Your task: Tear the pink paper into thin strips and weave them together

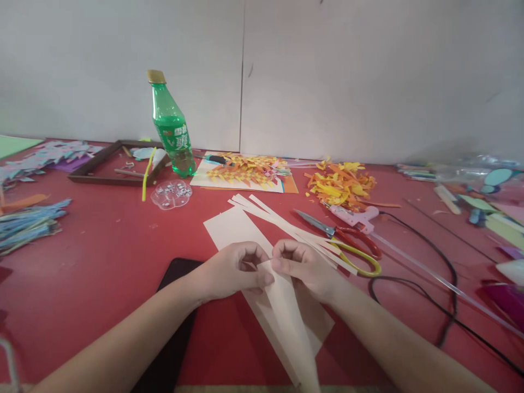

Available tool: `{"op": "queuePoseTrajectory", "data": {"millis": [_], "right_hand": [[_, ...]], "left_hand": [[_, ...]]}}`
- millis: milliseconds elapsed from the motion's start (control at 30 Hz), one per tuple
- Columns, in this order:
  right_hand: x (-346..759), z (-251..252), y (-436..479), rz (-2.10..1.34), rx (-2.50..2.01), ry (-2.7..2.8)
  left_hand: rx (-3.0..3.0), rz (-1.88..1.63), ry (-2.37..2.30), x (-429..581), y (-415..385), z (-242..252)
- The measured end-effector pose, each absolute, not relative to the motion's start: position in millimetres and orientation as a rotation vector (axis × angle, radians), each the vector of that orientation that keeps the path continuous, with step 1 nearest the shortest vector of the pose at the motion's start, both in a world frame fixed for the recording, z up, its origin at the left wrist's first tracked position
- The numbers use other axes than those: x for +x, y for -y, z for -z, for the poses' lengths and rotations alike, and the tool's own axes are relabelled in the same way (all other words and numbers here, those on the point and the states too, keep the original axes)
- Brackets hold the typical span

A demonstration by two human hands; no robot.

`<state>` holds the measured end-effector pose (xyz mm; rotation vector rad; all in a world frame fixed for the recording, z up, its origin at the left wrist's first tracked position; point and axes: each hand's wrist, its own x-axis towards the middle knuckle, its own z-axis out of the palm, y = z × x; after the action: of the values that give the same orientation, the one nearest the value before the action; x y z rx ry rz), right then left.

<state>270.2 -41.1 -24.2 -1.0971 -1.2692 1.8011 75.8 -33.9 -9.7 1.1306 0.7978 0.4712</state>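
Between my two hands is a strip of cream paper (286, 305), its far end pinched and its near end running down toward me. My left hand (239, 267) grips the strip's left side with thumb and fingers. On the other side my right hand (305, 267) pinches the same end, fingertips almost touching the left ones. Beneath lies a larger cream sheet (229, 226) on the red table (123, 234). Several narrow cream paper strips (282, 221) rest just beyond my right hand, partly over the scissors (364, 256) with red and yellow handles.
A pink glue gun (356, 216) with a black cord (446, 262) sits to the right. Behind are yellow-orange paper scraps (341, 183), a green bottle (174, 131), a clear palette (172, 195) and a brown frame (98, 179). A black flat object (176, 327) lies under my left forearm.
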Motion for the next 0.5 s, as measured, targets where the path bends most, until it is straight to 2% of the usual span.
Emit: {"op": "queuePoseTrajectory", "data": {"millis": [500], "right_hand": [[267.8, 18.7, 43.2, -1.690, -1.145, 1.411]], "left_hand": [[1.119, -0.512, -0.917, 79.0, 32.5, 4.5]]}}
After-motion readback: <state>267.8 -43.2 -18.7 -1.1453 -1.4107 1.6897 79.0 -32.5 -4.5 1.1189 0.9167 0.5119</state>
